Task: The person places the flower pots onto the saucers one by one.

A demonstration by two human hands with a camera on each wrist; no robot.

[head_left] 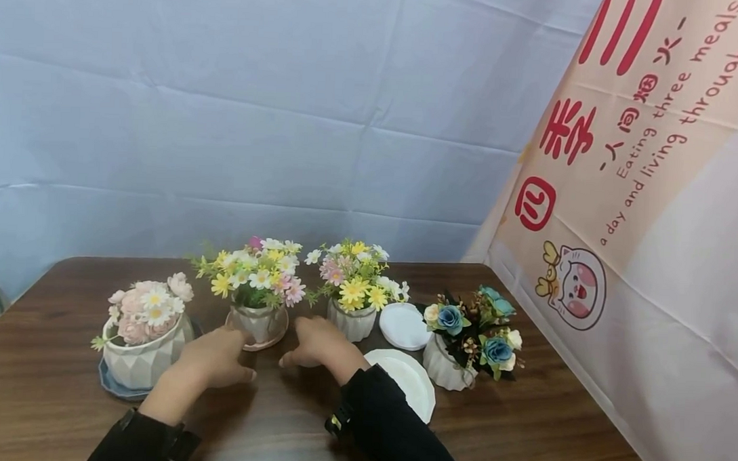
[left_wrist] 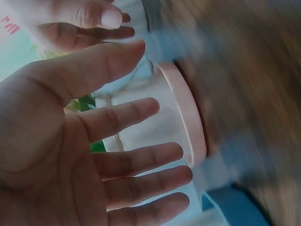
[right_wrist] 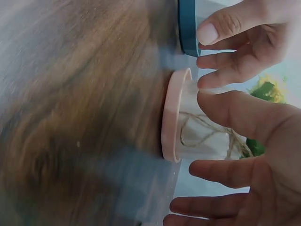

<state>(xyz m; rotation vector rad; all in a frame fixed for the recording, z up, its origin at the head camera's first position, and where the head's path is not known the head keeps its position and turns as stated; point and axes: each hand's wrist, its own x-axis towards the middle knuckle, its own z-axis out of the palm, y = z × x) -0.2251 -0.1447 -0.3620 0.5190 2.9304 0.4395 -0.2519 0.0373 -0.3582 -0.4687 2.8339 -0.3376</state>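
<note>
- Your left hand (head_left: 214, 359) covers part of the pale pink shallow saucer (head_left: 262, 347) and, in the head view, hides most of its own fingers
- You cannot tell whether either hand touches the white twine-tied pot (head_left: 260, 324)
- The lower part of your right hand (head_left: 322, 347) runs off the bottom edge in the right wrist view
- Your black right sleeve (head_left: 393, 416) hides part of the flat white plate (head_left: 414, 388)
- Both wrist views cut off the blue angular saucer (head_left: 116, 386) and blur the brown wood-grain tabletop (head_left: 289, 418)
</note>
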